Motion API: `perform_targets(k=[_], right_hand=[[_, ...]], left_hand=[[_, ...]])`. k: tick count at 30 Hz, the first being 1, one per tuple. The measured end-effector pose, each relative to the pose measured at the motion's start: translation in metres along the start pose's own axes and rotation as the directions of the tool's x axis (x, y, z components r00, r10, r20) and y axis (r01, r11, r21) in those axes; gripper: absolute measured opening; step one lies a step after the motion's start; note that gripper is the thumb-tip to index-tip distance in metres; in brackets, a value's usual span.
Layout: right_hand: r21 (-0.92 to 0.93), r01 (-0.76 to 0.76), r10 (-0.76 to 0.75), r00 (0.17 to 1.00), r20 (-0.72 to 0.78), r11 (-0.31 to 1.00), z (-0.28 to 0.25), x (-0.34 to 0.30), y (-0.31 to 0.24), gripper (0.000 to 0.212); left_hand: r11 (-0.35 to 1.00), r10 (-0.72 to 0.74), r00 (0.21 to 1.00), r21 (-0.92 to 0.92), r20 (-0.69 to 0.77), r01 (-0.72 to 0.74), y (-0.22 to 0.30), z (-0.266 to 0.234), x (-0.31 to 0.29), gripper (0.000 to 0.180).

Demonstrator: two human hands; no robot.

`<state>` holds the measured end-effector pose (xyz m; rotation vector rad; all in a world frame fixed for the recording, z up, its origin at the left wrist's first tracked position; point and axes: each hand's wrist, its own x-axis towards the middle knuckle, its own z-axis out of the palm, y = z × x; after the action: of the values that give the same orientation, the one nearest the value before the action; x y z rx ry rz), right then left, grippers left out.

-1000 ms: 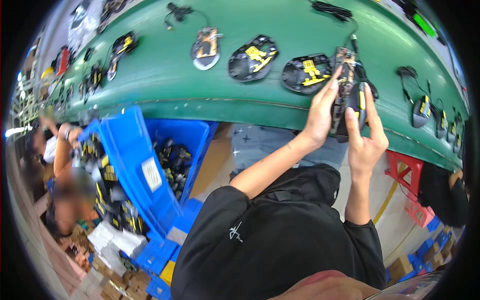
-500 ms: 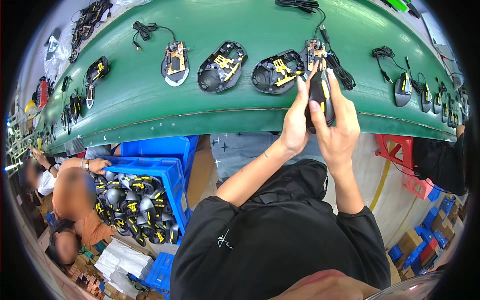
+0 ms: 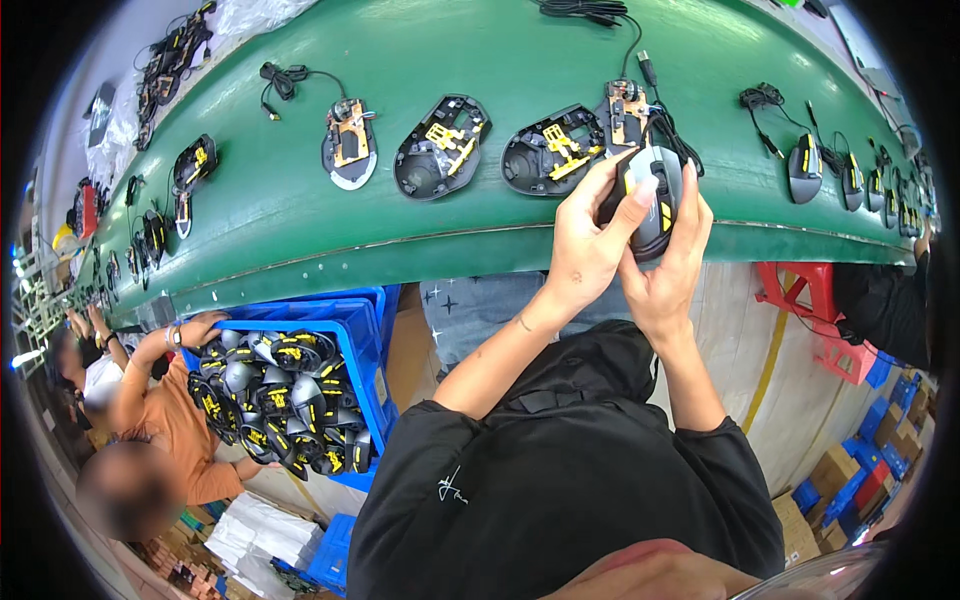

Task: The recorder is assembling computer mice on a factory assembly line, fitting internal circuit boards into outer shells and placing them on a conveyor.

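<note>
I see the left hand (image 3: pixel 583 243) and right hand (image 3: pixel 664 290), fingers curled round a mouse (image 3: pixel 661 207) right of the frame's centre; above it, a board (image 3: pixel 628 112) lies on the green table (image 3: pixel 300 205).

Factory workshop, long green bench (image 3: pixel 270 200), half-built computer mice (image 3: pixel 349 145)

The green bench (image 3: pixel 300 220) carries mouse shells (image 3: pixel 436 165) and cables (image 3: pixel 590 11).

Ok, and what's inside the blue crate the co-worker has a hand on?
The blue crate holds a heap of black and grey mouse shells with yellow parts. The heap covers the crate's bottom, so lower layers can't be seen.
</note>
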<state>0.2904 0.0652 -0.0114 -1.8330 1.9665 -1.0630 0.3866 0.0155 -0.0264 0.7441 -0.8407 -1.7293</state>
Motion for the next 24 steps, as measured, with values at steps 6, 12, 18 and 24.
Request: perform_targets(k=[6,12,18,24], right_hand=[[0.687,-0.374,0.319,0.924,0.213,0.624,-0.028,0.011,0.011,0.043],[0.506,-0.082,0.102,0.995,-0.012,0.858,-0.032,0.009,0.015,0.025],[0.359,-0.095,0.118,0.992,-0.042,0.928,-0.028,0.009,-0.014,0.035],[0.243,-0.073,0.069,0.997,0.026,0.967,-0.033,0.008,-0.011,0.047]], left_hand=[[0.971,0.055,0.956,0.209,0.289,-0.119,-0.002,-0.029,0.002,0.040],[0.914,0.178,0.950,0.315,0.255,-0.256,0.002,-0.016,-0.006,0.036],[0.973,0.170,0.979,0.138,0.108,-0.184,-0.001,-0.016,-0.005,0.033],[0.975,-0.024,0.984,-0.212,0.179,0.063,-0.004,-0.035,0.002,0.044]])
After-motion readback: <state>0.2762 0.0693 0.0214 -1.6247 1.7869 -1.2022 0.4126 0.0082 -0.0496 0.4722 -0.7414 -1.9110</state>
